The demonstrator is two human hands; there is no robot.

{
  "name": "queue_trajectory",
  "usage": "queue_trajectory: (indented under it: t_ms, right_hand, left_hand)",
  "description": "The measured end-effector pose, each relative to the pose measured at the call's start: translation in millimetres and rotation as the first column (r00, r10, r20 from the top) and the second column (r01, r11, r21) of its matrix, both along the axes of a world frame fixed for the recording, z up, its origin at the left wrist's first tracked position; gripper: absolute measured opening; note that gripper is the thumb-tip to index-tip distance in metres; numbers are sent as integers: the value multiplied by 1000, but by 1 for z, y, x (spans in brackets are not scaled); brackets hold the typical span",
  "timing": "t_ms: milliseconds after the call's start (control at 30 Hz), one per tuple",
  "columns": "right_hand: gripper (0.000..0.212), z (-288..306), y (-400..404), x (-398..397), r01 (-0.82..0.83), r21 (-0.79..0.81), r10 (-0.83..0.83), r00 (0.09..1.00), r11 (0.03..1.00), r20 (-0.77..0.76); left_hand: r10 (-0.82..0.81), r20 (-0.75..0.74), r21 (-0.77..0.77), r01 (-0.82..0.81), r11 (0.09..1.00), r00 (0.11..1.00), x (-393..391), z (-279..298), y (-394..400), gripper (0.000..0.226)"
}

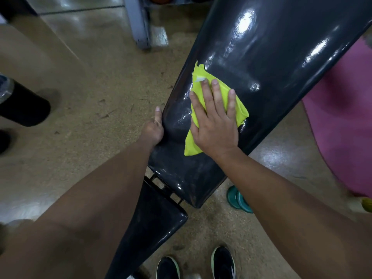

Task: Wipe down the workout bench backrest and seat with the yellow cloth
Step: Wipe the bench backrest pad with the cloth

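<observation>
At the far left, a black cylindrical object [24, 103] is seen standing on the speckled tan floor [96, 81], well apart from the work. Further right, the left hand [154, 129] is clenched round the left edge of the glossy black padded backrest [271, 57]; its grip is curled over the rim, the thumb laid along the side, probably so that the pad is steadied against the pressure of wiping. Below it the narrower black padded seat [155, 224] is seen, joined to the backrest by a black hinge bracket [165, 188]; nothing is laid on the seat, and it is judged not yet to be the part being wiped. To the right, the crumpled yellow cloth [201, 77] is pressed flat on the lower backrest under the right hand [215, 125], whose grip is released, fingers straight and spread, presumably so that a broad patch is covered. Two teal weight plates [239, 200] lie on the floor beside the backrest's lower end, and a pink mat [342, 117] is seen at the far right.
</observation>
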State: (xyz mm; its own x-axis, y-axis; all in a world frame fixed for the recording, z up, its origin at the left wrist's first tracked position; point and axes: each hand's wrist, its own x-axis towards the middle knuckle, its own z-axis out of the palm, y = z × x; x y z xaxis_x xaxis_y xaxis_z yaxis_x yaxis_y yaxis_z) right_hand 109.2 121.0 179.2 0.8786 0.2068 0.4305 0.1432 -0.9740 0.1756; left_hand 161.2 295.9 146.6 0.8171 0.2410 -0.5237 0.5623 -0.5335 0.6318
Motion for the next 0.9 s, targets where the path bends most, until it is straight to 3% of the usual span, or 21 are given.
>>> queue_trajectory:
  t_ms: [200,367,467,533,667,800,900]
  right_hand:
    - [65,6,12,10,54,30,-54,999,998,-1]
    - [63,-3,12,10,-107,-59,104,993,992,-47]
    - [64,1,21,17,-21,44,22,999,999,-24]
    - [66,-1,34,17,13,47,-10,998,999,-57]
    - [64,-10,27,7,-77,-1,77,994,997,-84]
    - [63,1,27,17,41,87,-39,999,995,-21]
    - [65,4,48,25,72,100,-65,996,992,-68]
  left_hand:
    - [73,38,-68,-70,995,997,-14,-12,8,82]
    - [91,130,-141,-72,987,987,-38,-24,14,60]
    - [76,179,-129,-54,990,981,-47,-36,20,55]
    - [103,158,-142,-81,987,982,-49,-41,21,59]
    - [156,109,-211,-130,969,982,-50,-46,17,61]
    - [106,90,-227,-84,970,990,-47,-46,25,60]
    - [97,75,-211,-79,974,992,-45,-48,26,62]
